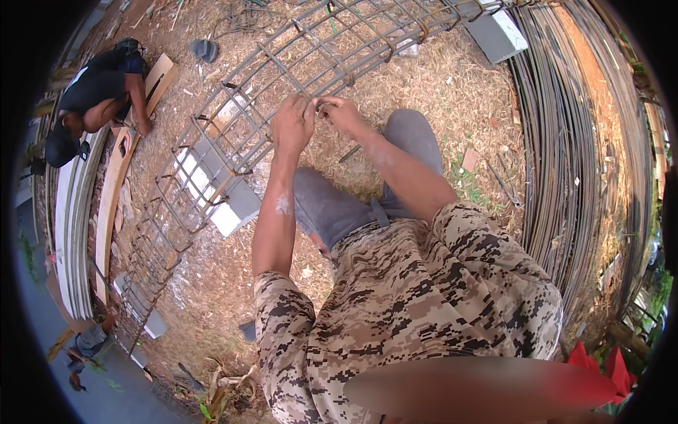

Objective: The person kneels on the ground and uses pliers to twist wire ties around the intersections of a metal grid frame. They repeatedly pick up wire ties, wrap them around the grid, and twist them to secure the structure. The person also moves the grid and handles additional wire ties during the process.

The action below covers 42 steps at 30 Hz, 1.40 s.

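Curling, fingers of left hand and right hand bunch at near edge of long grey-brown steel-bar cage; can't tell what they grip. Uneven pull could shift it off grey-white rectangular block beneath.

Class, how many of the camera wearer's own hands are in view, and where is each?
2: the left hand at the near edge of the steel cage, and the right hand just right of it. Neither is hidden.

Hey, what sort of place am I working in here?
Probably an outdoor building site: there's a rebar cage at your hands, grey-and-white blocks and a long pile of thin dark rods.
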Motion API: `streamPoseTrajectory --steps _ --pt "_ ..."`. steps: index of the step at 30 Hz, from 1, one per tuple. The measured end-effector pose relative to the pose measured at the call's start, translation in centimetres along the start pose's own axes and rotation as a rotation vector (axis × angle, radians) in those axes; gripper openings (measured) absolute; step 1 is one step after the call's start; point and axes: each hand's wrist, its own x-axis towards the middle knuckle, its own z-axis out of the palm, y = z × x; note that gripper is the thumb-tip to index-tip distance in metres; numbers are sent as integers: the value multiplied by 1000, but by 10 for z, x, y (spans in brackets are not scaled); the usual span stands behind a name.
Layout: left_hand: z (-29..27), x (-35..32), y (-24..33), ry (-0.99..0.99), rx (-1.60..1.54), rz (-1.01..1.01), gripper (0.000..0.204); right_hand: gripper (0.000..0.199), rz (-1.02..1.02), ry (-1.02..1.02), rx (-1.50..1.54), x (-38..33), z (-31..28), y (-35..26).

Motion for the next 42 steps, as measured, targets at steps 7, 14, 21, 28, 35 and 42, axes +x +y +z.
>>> streamPoseTrajectory --steps 7,14,21,28,35,42 --pt "-7 -48 -34 -370 503 392 30 33 86 -96 -205 15 -11 -19" --pt "-3 -29 -15 -139 289 4 39 35 140 -155 70 10 -11 -10" --pt "-8 24 -36 -563 202 -456 44 35 150 -135 -5 12 -14 -13" --pt "-6 25 -34 -505 482 -308 50 40 67 -15 -73 1 -4 -5" --pt "-4 44 -66 -885 -534 -780 31 45 -93 71 -146 3 -1 8" --pt "14 64 -91 -917 -634 -1008 20 44 -88 96 -352 -7 0 -18"
